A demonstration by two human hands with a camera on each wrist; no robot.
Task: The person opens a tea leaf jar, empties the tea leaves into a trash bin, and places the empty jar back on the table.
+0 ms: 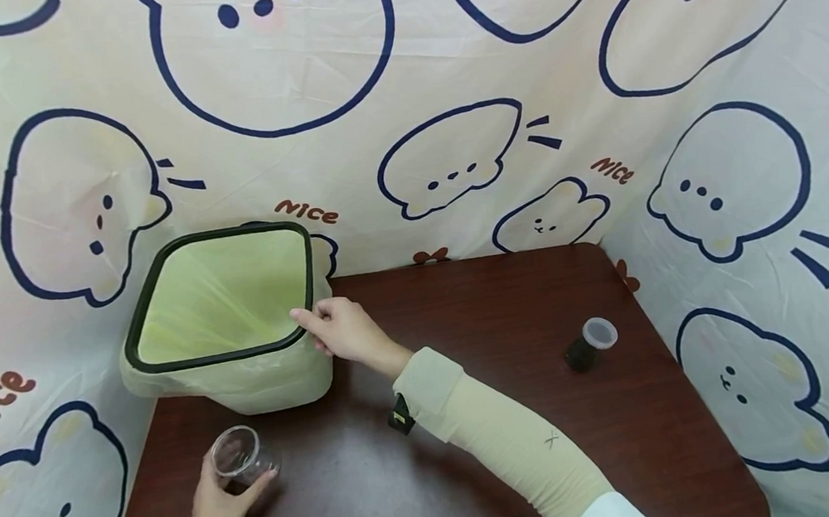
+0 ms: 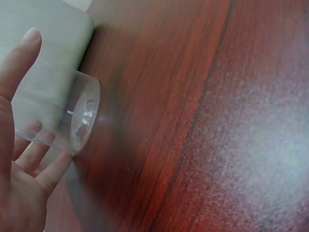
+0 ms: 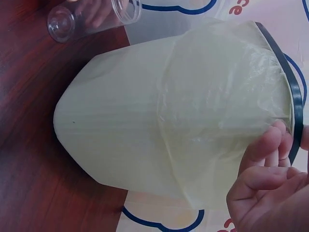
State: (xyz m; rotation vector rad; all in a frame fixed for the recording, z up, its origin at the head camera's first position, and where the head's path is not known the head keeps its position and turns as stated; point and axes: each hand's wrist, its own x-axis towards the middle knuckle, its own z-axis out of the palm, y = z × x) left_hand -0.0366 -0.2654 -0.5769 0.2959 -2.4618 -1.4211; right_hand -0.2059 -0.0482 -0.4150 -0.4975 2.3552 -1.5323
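A pale trash can (image 1: 277,388) with a dark rim and a thin translucent liner (image 3: 222,92) stands at the table's left. My right hand (image 1: 335,328) pinches the rim at its near right corner, thumb over the top and curled fingers outside. A clear plastic jar (image 1: 237,454) stands upright in front of the can. Around it is my left hand (image 1: 221,506), thumb straight on one side and fingers on the other. In the left wrist view, some fingers (image 2: 36,152) show at or through the jar wall, and the thumb extends away.
A small container (image 1: 584,350) with dark contents and a whitish top is at the right of the brown table (image 1: 480,469). Patterned cloth (image 1: 345,157) hangs behind and along both sides. A dark wrist device (image 1: 401,416) sits under the right cuff.
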